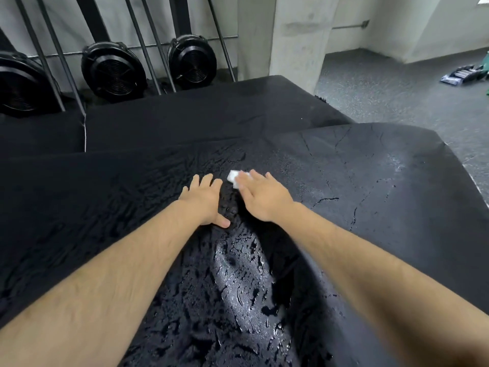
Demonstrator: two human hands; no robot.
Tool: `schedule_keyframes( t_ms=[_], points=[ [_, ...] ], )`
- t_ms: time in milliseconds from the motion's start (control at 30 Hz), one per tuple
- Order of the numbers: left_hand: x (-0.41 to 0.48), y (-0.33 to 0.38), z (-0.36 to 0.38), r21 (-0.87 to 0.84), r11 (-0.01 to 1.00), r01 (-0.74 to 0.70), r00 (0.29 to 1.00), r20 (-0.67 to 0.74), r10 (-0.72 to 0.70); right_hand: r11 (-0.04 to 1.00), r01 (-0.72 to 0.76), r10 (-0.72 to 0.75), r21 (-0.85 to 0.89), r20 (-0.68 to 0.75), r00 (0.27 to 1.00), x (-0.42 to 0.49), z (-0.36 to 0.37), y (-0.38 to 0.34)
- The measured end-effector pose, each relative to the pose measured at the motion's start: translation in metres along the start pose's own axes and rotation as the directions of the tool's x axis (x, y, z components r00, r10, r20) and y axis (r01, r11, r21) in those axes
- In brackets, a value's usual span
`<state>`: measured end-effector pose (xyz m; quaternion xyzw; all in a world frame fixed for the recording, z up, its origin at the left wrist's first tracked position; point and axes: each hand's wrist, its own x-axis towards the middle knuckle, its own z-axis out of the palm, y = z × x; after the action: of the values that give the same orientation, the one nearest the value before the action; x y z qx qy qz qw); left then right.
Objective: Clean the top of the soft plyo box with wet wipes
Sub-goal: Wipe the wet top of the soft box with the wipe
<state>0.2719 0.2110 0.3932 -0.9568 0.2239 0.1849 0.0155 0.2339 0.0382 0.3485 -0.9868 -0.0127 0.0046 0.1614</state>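
Looking down from the head camera, we see both bare forearms reaching forward over the soft plyo box (370,207), whose black top fills most of the view. The left hand (205,201) lies palm down on the cover, fingers straight and slightly spread, thumb pointing toward the right hand, holding nothing. Just beside it, the right hand (262,197) is also palm down, with its fingers stretched flat on a white wet wipe (233,178). It presses the wipe onto the top rather than curling round it. The wipe sits near the middle of the top, one corner poking out past the fingertips and the rest hidden beneath them.

Between the arms the cover shines with wet streaks and beads, while the right part looks duller and cracked.

Beyond the box lies a second black pad (198,115), then three round black fans (113,72) behind slanted bars. The leftmost fan is cut off. On the grey floor (397,102) at far right lie blue-and-white packs (461,75), too small for us to tell what is in them.
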Motion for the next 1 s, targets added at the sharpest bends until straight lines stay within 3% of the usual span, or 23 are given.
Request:
schedule_keyframes(
  t_ms=[133, 300, 467, 667, 833, 933, 1000],
  points=[
    [0.002, -0.005, 0.002, -0.06, 0.998, 0.006, 0.998, 0.061, -0.002, 0.987, -0.159, 0.16, 0.025, -0.005, 0.987, 0.018, -0.022, 0.001],
    [0.003, -0.009, 0.005, -0.073, 0.997, -0.006, 0.999, 0.032, 0.008, 0.998, 0.066, -0.066, 0.0, 0.017, 0.998, -0.007, 0.0, -0.028],
    [0.002, -0.008, 0.004, -0.067, 0.998, -0.01, 0.999, 0.038, 0.012, 0.997, -0.06, 0.06, -0.037, -0.005, 0.998, 0.029, -0.007, -0.009],
    [0.001, -0.01, 0.006, -0.072, 0.997, -0.005, 1.0, 0.008, 0.005, 0.992, 0.07, -0.069, -0.109, 0.012, 0.998, 0.035, 0.006, -0.032],
    [0.0, -0.015, 0.01, -0.123, 0.992, -0.014, 1.0, -0.008, 0.013, 0.994, -0.059, 0.065, -0.097, 0.061, 0.996, 0.078, -0.014, -0.018],
    [0.002, -0.017, 0.011, -0.121, 0.992, -0.022, 1.0, -0.018, 0.02, 0.995, -0.02, 0.017, -0.101, -0.033, 0.999, 0.058, -0.003, -0.027],
    [0.003, -0.017, 0.01, -0.113, 0.993, -0.027, 0.999, -0.024, 0.024, 0.991, 0.093, -0.1, -0.101, -0.064, 0.993, 0.03, 0.009, -0.033]
  ],
)
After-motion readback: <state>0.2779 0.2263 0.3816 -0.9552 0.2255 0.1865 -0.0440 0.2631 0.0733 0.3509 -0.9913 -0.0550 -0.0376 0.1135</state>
